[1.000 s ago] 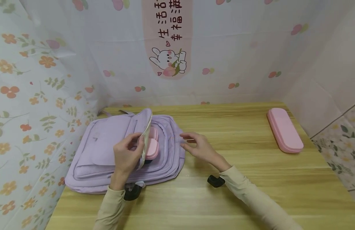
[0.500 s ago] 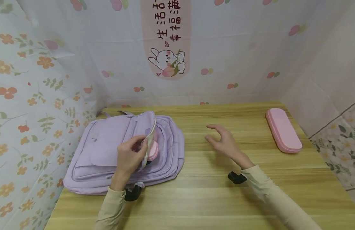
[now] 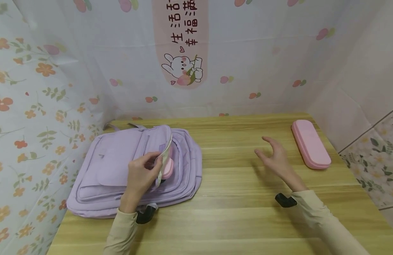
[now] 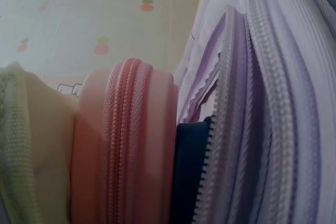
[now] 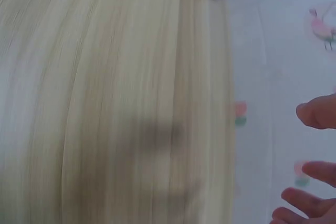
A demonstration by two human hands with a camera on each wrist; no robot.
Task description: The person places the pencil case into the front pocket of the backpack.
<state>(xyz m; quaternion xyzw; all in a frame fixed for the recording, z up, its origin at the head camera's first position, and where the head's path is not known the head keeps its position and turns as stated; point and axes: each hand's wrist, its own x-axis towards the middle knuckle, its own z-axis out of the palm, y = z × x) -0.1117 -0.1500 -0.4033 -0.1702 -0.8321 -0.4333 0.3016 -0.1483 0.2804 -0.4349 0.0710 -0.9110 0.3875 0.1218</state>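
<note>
A lilac backpack [image 3: 117,156] lies on the left of the table with its front pocket unzipped. My left hand [image 3: 141,175] pinches the edge of the pocket flap [image 3: 167,147] and holds it up. Inside the pocket sit pink zip cases [image 3: 168,169], partly covered by the flap. Up close in the left wrist view are a pink case with a zip [image 4: 123,145] and a dark blue object [image 4: 190,171] of unclear kind. Over the table to the right, my right hand [image 3: 277,161] has its fingers apart and holds nothing. Another pink case [image 3: 311,143] lies just beyond it.
The wooden table [image 3: 228,219] meets a printed cloth backdrop [image 3: 247,63] behind it. More flowered cloth [image 3: 34,134] hangs on the left, close to the backpack. Backpack straps [image 3: 137,126] stick out at its far side.
My right hand has moved away from the backpack, rightwards towards the lone pink case. The left hand stays on the flap, which has tipped slightly to the right over the cases.
</note>
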